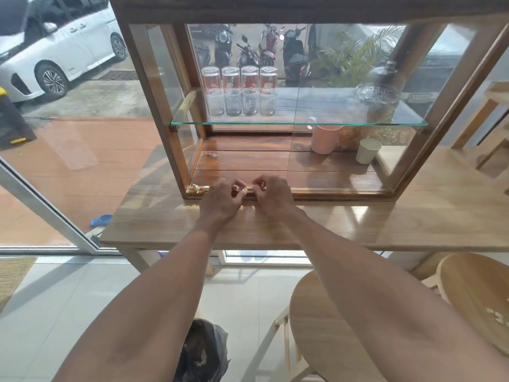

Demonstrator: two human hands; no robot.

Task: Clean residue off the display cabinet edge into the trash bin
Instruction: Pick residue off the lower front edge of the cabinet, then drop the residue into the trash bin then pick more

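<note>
Both hands at cabinet edge point(316, 192) | L hand point(221, 198) pinching residue point(243, 190) | R hand point(271, 193) fingers curled together

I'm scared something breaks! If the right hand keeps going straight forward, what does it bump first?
Probably nothing soon: beyond the right hand lies the cabinet's bare wooden floor, then its back glass. The pink cup stands off to the right.

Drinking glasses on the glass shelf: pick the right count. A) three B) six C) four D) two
C: four upturned drinking glasses stand in a row at the left of the glass shelf, above where both hands work at the cabinet's front edge.
</note>
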